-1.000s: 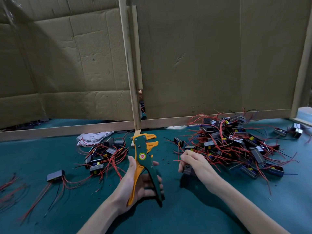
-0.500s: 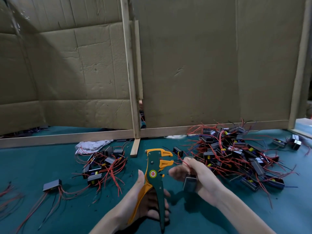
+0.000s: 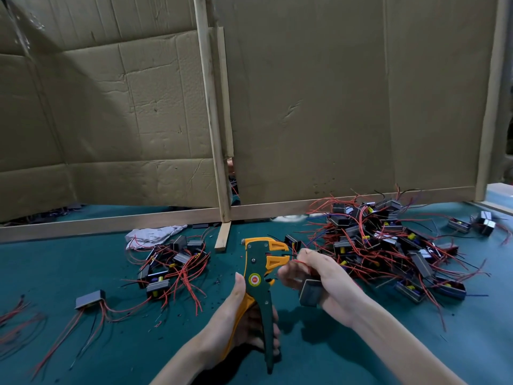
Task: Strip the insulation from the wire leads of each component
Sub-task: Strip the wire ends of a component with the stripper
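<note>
Two hands work above the near edge of the teal table [image 3: 361, 357]. Left hand [image 3: 238, 323]: fingers curled round both handles of the wire stripper [image 3: 259, 276], tool upright, head toward the far edge. Right hand [image 3: 330, 284]: fingers curled on a black component [image 3: 311, 293], fingertips pinching its red lead [image 3: 298, 262] at the stripper head. Large heap of components [image 3: 388, 245] lies far right; smaller heap [image 3: 175, 262] left of centre.

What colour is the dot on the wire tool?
Red with a yellow ring: the round dot on the green-and-orange wire stripper, best in the head view.
</note>
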Tool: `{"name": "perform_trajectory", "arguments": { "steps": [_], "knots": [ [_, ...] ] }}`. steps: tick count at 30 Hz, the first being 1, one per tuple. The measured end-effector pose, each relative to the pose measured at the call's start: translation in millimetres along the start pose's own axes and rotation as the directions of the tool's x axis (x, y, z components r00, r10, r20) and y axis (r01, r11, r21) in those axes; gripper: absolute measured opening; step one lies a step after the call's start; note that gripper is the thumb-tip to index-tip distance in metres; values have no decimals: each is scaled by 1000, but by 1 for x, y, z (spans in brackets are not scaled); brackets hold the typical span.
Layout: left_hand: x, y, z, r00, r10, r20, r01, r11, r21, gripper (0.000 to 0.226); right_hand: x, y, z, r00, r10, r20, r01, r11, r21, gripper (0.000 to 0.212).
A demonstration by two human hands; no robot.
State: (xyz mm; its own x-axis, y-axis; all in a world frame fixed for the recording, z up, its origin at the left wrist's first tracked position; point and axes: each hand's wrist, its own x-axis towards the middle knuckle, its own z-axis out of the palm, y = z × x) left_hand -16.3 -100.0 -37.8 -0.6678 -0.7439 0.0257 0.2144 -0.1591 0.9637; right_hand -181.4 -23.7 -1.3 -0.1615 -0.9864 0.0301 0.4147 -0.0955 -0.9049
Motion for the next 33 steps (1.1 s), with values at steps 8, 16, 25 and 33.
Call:
{"name": "perform_trajectory", "arguments": {
  "steps": [8,16,25,33],
  "knots": [
    [-19,-22,0,992,-115,-59,123,980,155,92,-4,0,0,999,-33,42,35,998,-58,37],
    [-26,-4,1,976,-154,151,158,987,-19,85,-6,-2,-5,995,-89,-36,83,986,-147,29],
    [-29,-2,2,971,-170,169,168,985,31,87,-4,-2,-2,991,-129,-33,124,983,-134,19],
    [-25,-3,2,968,-175,181,166,984,66,85,-5,-2,2,984,-165,-74,151,975,-164,17]
  ]
}}
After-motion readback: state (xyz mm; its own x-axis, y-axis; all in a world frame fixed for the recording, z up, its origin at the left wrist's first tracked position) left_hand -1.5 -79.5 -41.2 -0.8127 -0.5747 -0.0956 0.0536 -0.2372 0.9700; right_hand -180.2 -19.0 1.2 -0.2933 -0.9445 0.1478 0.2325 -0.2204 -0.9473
